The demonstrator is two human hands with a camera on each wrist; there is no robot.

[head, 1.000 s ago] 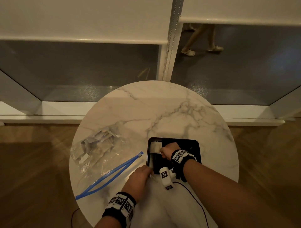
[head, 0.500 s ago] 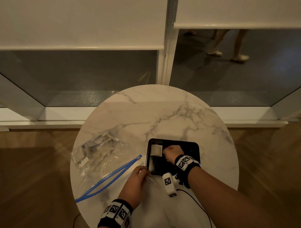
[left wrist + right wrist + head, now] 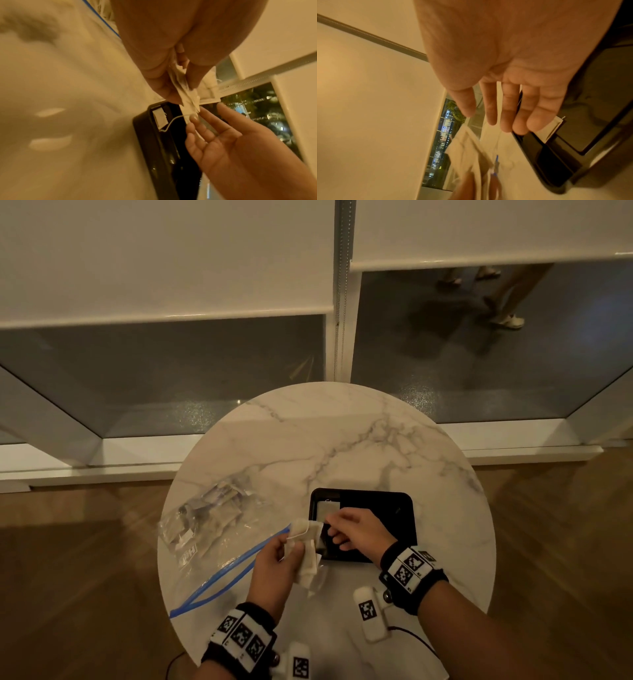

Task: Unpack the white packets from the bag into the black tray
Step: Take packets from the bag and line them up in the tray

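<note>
My left hand (image 3: 291, 544) pinches a small bunch of white packets (image 3: 306, 553) between thumb and fingers, raised just left of the black tray (image 3: 400, 508). In the left wrist view the packets (image 3: 186, 93) hang toward the tray (image 3: 154, 155). My right hand (image 3: 337, 529) reaches over the tray's left edge with straight, spread fingers (image 3: 510, 108); its fingertips (image 3: 193, 117) touch the lowest packet and its thin string. One white packet (image 3: 328, 510) lies flat in the tray's far left corner. The clear bag (image 3: 212, 525) with a blue zip strip lies on the left, with more packets inside.
The round marble table (image 3: 342, 446) stands before a glass wall with white blinds; wood floor surrounds it. The bag's blue zip (image 3: 219, 577) runs toward the near left rim. A dark cable (image 3: 411, 635) trails at the near edge. A person's legs (image 3: 507, 302) show behind the glass.
My left hand rose from the near table edge with the packets and moved toward the tray. My right hand left the tray's inside, uncurled its fingers and reached left to meet the packets.
</note>
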